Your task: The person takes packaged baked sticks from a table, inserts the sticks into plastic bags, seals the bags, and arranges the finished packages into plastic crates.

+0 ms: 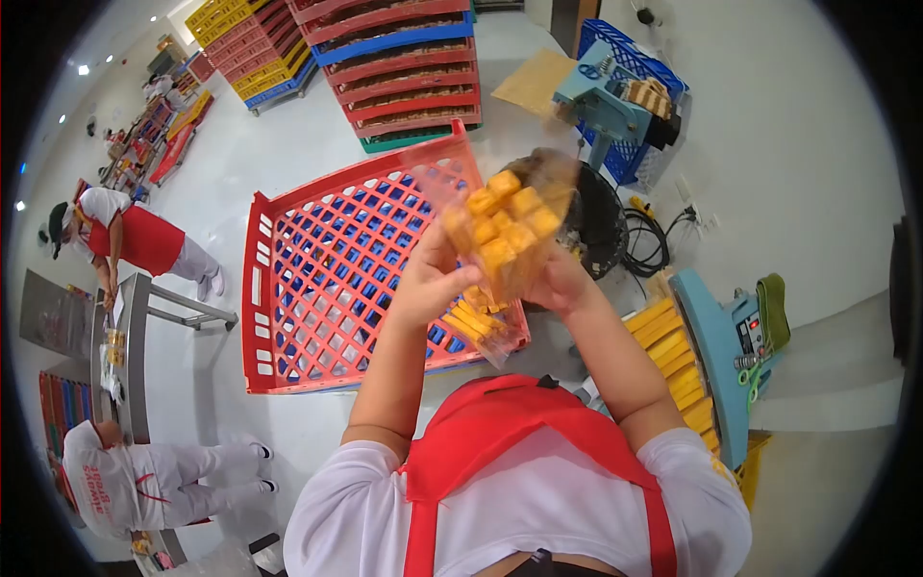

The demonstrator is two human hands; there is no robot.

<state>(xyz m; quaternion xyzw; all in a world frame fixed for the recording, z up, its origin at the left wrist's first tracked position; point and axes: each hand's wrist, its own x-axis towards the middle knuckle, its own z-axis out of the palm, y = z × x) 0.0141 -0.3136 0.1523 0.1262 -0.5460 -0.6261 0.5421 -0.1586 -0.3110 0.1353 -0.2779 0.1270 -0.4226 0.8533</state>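
Note:
In front of my chest, a clear plastic bag (505, 231) of yellow-orange block-shaped pieces is held up between both hands. My left hand (435, 279) grips its left side, with the thumb across the front. My right hand (562, 277) is closed on its right side, the fingers partly hidden behind it. The bag's upper part is loose, blurred film. Under the hands stands a red lattice crate (332, 279). Another clear bag of yellow sticks (476, 322) lies in its near right corner.
A teal machine (711, 356) with yellow strips and green-handled scissors (752, 377) is at right. Another teal machine (606, 96) stands beyond a black bin (598, 221) and cables (649, 240). Stacked trays (394, 67) rise behind the crate. Two people (144, 231) work at a left table (135, 317).

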